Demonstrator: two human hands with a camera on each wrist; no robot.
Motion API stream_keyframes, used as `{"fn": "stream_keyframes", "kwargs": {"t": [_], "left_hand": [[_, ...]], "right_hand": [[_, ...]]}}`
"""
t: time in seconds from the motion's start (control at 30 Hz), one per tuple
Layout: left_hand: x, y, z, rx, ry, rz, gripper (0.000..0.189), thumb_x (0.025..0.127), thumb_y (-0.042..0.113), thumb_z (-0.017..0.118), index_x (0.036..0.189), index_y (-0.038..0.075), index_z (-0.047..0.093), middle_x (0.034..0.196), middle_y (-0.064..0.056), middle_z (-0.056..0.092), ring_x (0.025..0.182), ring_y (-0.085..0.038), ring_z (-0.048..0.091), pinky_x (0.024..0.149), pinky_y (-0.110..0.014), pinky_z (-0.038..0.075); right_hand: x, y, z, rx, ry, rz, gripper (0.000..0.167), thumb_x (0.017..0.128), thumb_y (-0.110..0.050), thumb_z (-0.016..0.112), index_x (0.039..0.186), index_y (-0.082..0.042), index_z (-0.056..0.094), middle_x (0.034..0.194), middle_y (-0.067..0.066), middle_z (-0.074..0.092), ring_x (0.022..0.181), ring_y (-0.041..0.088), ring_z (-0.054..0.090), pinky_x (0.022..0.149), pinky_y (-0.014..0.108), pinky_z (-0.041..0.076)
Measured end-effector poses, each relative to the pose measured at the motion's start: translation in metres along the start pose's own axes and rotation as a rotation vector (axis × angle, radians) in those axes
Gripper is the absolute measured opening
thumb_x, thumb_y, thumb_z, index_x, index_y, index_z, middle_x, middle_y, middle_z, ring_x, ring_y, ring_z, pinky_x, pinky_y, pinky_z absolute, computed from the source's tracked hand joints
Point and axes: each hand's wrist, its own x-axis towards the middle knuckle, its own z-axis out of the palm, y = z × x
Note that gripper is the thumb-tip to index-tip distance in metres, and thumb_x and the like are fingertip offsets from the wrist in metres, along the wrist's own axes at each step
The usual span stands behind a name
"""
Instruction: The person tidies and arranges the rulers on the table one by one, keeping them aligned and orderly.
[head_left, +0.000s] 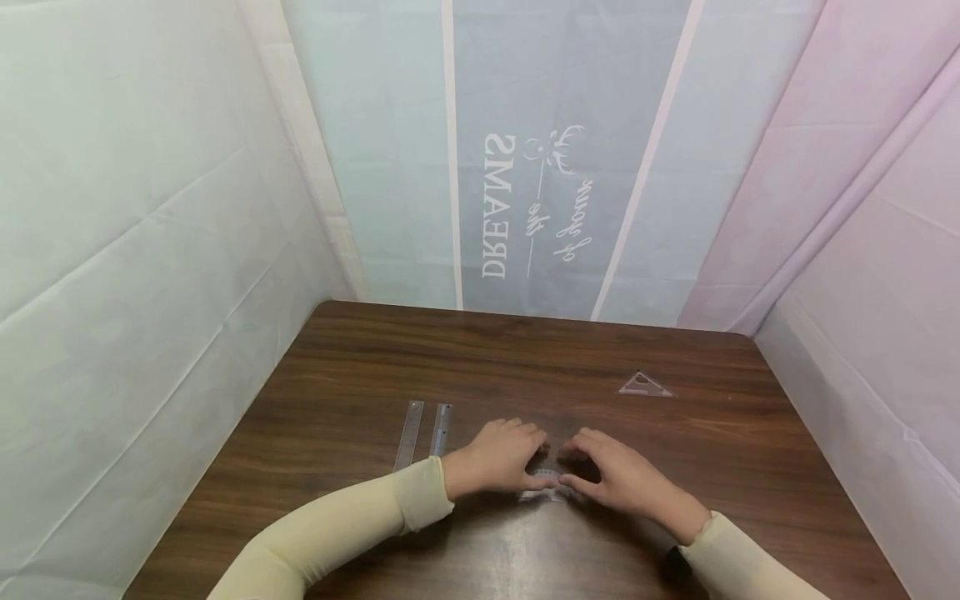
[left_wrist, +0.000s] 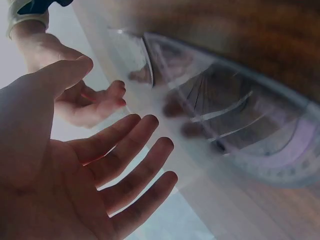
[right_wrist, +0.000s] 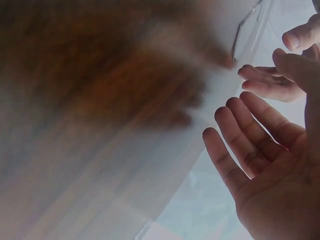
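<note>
In the head view, a small clear plastic piece (head_left: 537,497) with markings lies on the table between the two hands, partly covered by the thumbs. My left hand (head_left: 504,457) comes over it from the left and my right hand (head_left: 626,473) from the right. Their thumb tips nearly meet above it; whether they touch it I cannot tell. Fingers of both hands are loosely bent and spread, with nothing in either palm. Close up in the left wrist view is a clear semicircular protractor (left_wrist: 235,117) with a purple band, and past it a smaller clear piece (left_wrist: 131,52).
Two clear rulers stand out left of the hands: a plain one (head_left: 408,435) and a bluish one (head_left: 441,429), partly behind the left arm. Farther back on the right lies a clear set square (head_left: 645,387). Fabric walls enclose the brown wooden table (head_left: 315,400) on three sides.
</note>
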Motion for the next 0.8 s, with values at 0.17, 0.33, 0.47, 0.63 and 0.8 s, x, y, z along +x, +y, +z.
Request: {"fn": "stream_keyframes", "kwargs": {"t": [0.17,0.33,0.47,0.63,0.8], "left_hand": [[0.006,-0.005,-0.002,-0.032,0.005,-0.008,0.056,0.097,0.071,0.066,0.130,0.025,0.072,0.117,0.011,0.071,0.104,-0.011,0.068,0.086,-0.029,0.058],[0.013,-0.010,-0.005,-0.070,-0.014,-0.026,0.057,0.099,0.068,0.066,0.136,0.024,0.070,0.126,0.007,0.069,0.115,-0.015,0.067,0.093,-0.032,0.058],[0.020,-0.014,-0.008,-0.114,-0.029,-0.040,0.058,0.099,0.067,0.066,0.139,0.024,0.069,0.131,0.006,0.067,0.118,-0.015,0.065,0.093,-0.033,0.058],[0.032,-0.015,-0.011,-0.167,-0.020,-0.050,0.059,0.099,0.065,0.068,0.141,0.023,0.068,0.134,0.005,0.068,0.120,-0.015,0.064,0.096,-0.033,0.057],[0.046,-0.015,-0.015,-0.181,-0.006,-0.051,0.062,0.099,0.065,0.068,0.144,0.022,0.066,0.139,0.004,0.067,0.123,-0.015,0.064,0.097,-0.033,0.057]], "right_hand": [[-0.001,0.006,-0.005,-0.026,0.009,0.050,0.034,0.101,-0.040,0.078,0.121,-0.013,0.072,0.109,-0.004,0.067,0.100,0.015,0.068,0.086,0.040,0.060],[-0.003,0.015,-0.009,-0.037,0.013,0.093,0.037,0.100,-0.040,0.080,0.123,-0.013,0.072,0.112,-0.003,0.068,0.103,0.016,0.069,0.087,0.042,0.060],[-0.004,0.025,-0.014,-0.038,0.035,0.105,0.039,0.097,-0.036,0.083,0.125,-0.012,0.072,0.114,-0.003,0.067,0.105,0.016,0.068,0.089,0.044,0.060],[-0.003,0.037,-0.018,-0.037,0.058,0.100,0.045,0.095,-0.031,0.086,0.129,-0.008,0.071,0.118,0.001,0.068,0.108,0.020,0.068,0.090,0.047,0.060],[-0.002,0.046,-0.023,-0.039,0.061,0.116,0.049,0.094,-0.033,0.087,0.131,-0.005,0.070,0.123,0.005,0.069,0.112,0.027,0.069,0.092,0.052,0.059]]}}
